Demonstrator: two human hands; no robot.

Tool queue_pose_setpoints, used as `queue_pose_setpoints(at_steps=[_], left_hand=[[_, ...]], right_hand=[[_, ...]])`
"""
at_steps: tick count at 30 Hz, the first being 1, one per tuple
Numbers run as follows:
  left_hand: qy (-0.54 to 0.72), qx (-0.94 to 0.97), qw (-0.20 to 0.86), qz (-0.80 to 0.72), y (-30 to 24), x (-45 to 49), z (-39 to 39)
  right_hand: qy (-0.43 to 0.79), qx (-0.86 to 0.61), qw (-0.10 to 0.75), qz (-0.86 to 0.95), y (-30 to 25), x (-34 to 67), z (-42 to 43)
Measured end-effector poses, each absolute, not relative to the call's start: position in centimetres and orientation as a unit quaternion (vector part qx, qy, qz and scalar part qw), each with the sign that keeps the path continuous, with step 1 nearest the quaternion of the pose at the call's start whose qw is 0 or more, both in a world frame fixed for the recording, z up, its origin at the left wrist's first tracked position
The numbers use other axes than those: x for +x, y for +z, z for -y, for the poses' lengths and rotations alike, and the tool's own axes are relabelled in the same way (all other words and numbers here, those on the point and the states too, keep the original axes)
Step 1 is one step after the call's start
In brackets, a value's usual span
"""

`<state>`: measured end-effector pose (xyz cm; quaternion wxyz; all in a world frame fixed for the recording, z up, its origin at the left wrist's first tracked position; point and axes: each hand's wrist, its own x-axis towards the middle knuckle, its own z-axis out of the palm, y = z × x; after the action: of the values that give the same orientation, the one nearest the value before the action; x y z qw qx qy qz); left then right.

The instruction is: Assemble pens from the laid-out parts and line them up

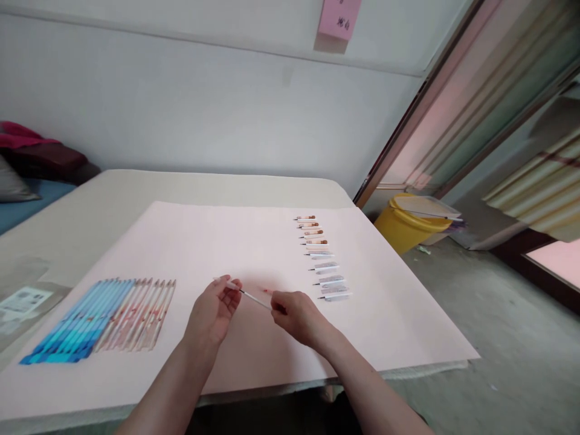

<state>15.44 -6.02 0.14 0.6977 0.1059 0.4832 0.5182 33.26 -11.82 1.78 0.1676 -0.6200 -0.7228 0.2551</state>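
Soft daylight from right; blurred, stretched edges.

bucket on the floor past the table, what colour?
Yellow. The bucket shows clearly in the head view, the only one.

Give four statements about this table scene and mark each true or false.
1. The left hand and the right hand hold one thin white rod between them. True.
2. The row of blue and pink sticks lies right of the hands. False: it lies to their left.
3. The bucket on the floor is green. False: it is yellow.
4. A column of small pieces lies on the pink sheet. True.
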Motion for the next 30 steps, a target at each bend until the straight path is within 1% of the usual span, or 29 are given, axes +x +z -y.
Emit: queue_pose_setpoints(at_steps=[6,10,16,21,30], left_hand=[[0.524,0.135,0.700,-0.465,0.8,15.6,6.2],[0.505,0.149,0.714,-0.462,0.9,16.1,6.5],[0.456,0.190,0.750,-0.440,0.8,17.8,8.3],[0.454,0.213,0.750,-0.431,0.4,18.2,8.9],[0.461,0.217,0.758,-0.408,0.4,17.8,8.6]], right_hand=[[0.293,-0.583,0.279,0.704,1.7,33.7,11.9],[0.317,-0.579,0.321,0.679,1.1,33.6,11.8],[0.352,-0.581,0.349,0.646,0.1,32.5,11.7],[0.371,-0.597,0.368,0.609,-0.4,32.0,11.8],[0.383,-0.600,0.370,0.597,0.0,31.6,11.7]])
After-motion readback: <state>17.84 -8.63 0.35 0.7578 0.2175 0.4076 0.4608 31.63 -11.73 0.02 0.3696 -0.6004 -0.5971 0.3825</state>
